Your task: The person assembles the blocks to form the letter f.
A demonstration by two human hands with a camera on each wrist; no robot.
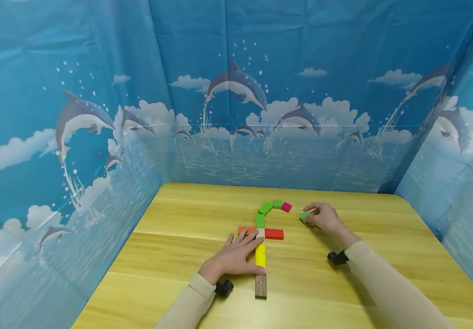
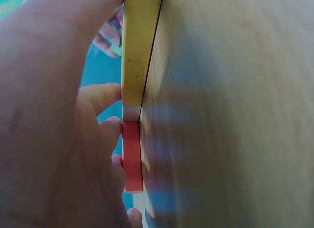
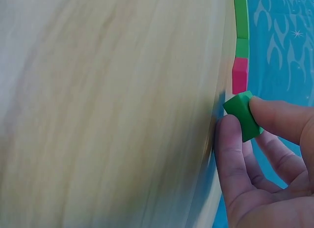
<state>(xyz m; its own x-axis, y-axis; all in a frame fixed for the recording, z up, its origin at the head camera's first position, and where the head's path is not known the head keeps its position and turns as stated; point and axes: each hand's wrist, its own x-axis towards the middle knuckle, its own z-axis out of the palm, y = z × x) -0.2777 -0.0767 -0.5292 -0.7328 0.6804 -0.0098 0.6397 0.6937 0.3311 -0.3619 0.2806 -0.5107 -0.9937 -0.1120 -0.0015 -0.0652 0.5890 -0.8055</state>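
My right hand (image 1: 324,217) pinches a small green block (image 3: 244,114) between thumb and fingers, to the right of the magenta block (image 1: 286,207). My left hand (image 1: 236,256) lies with spread fingers over a row of blocks, its thumb by the joint of the yellow block (image 1: 260,256) and the brown block (image 1: 260,287). Its other fingertips touch the white block (image 1: 260,233) and the left red block (image 2: 131,156), which they partly cover. Another red block (image 1: 274,234) extends right from the white one. Beyond it, green blocks (image 1: 265,208) curve up and right to the magenta block.
The blocks lie on a yellow wood-grain table (image 1: 170,214). A blue curtain (image 1: 236,151) printed with dolphins hangs behind and at both sides. Each wrist wears a small black camera; one camera (image 1: 224,288) shows beneath the left sleeve.
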